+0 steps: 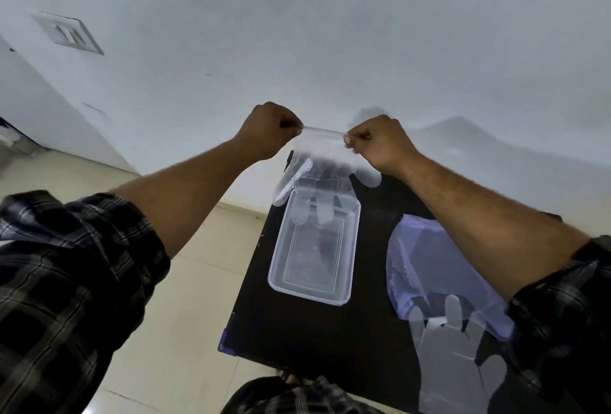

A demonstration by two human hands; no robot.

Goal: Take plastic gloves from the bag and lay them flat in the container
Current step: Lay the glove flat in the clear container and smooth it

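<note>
Hands: the left hand (269, 129) and the right hand (377, 142) are up in the air, over the far end of the black table (317, 331).
Fingers: on both hands the fingers are pinched tight on the top edge of a clear plastic glove (325, 175), one hand at each corner.
Glove: it hangs down between the two hands, pulled wide and flat. Its finger tips dangle over the far end of the box, and may just touch it.
Box: the clear plastic box (281, 268) sits on the table under the hands. It looks empty inside. I cannot see any glove lying flat in it yet.
Bag: the light purple bag (426, 265) lies on the table just to the right of the box, partly under the right arm.
More gloves: some clear gloves (453, 357) poke out of the near end of the bag.
Done: one glove is out of the bag and spread open.
Left to do: I think this glove must go down flat in the box. Then the gloves by the bag need the same.
</note>
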